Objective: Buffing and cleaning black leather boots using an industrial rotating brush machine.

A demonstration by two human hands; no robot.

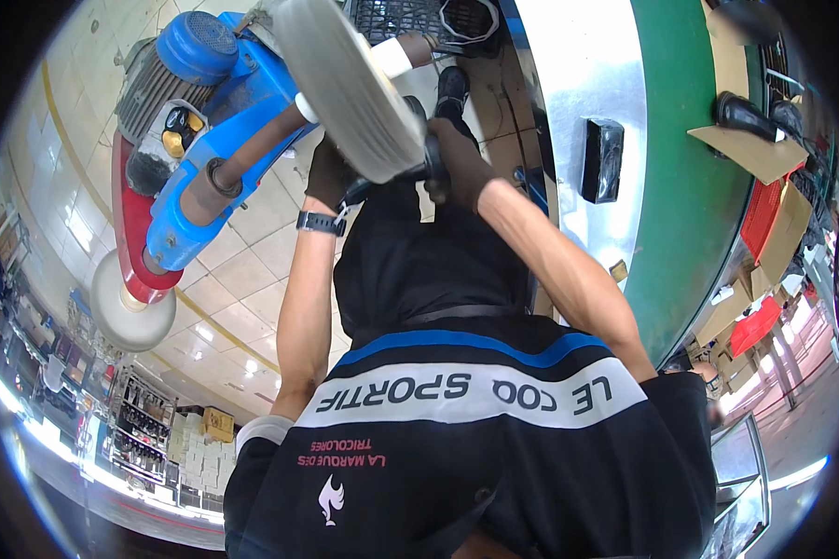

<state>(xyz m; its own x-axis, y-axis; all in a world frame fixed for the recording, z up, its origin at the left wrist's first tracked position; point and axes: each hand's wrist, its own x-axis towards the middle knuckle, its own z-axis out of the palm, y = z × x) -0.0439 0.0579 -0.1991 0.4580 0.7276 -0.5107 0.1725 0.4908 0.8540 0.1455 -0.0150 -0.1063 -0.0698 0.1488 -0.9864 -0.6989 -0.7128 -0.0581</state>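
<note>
A large pale buffing wheel (354, 88) stands at the top centre, on the shaft of a blue machine (196, 191). Just under its lower edge, my two gloved hands hold a glossy black shoe (433, 160), mostly hidden by the wheel and the dark gloves. My left hand (328, 177) is closed on the shoe's left side, partly behind the wheel. On the other side, my right hand (460, 170) grips the shoe with bent fingers. The shoe appears to touch the wheel's rim.
The machine has a blue motor (196, 48) and a second white wheel (132, 303) at left. On my right runs a metal-topped green bench (685, 186) bearing a black block (603, 160). Beyond it lie another black shoe (746, 114), cardboard (755, 152) and a red crate (762, 219).
</note>
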